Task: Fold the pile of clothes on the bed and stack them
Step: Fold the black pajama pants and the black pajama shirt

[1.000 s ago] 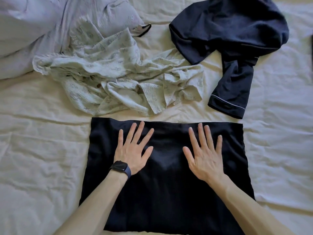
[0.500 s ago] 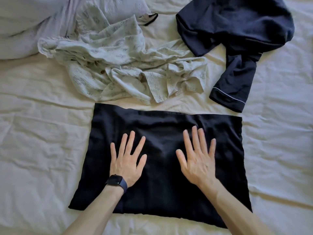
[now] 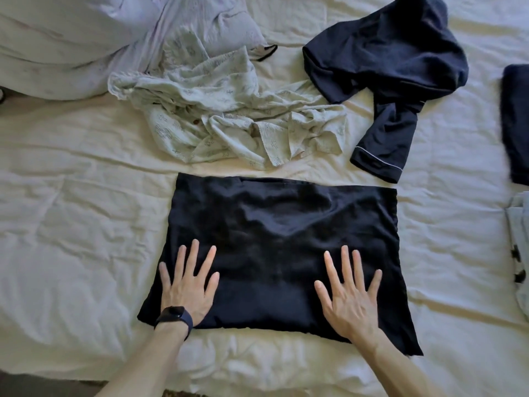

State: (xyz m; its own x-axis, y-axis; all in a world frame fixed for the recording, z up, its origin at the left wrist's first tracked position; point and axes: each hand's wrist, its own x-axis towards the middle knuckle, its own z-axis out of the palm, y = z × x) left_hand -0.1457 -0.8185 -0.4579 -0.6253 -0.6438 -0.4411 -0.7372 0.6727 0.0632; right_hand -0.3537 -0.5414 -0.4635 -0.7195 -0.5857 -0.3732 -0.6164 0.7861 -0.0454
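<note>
Two hands press flat on the near half of a black rectangular garment (image 3: 280, 239) spread on the cream, wrinkled bed sheet (image 3: 71, 253). The left hand (image 3: 186, 285), with a dark watch (image 3: 173, 315) at the wrist, and the right hand (image 3: 350, 293) both have straight fingers spread apart, gripping nothing. This piece looks partly folded and is being smoothed. It probably needs another fold before stacking.

At the right edge a pale blue patterned cloth (image 3: 519, 253) and, farther off, a dark folded piece (image 3: 516, 124) may be the finished stack. The frame cuts both, so I cannot tell.

Beyond the black garment, a crumpled pale green printed garment (image 3: 229, 116) lies just beside its far edge. The white-piped cuff of a rumpled navy pyjama top (image 3: 395, 58) ends near its far right corner. Both are unfolded, so at least two pieces remain. Either could snag a fold made away from the body. A lavender pillow (image 3: 71, 32) sits far left.
</note>
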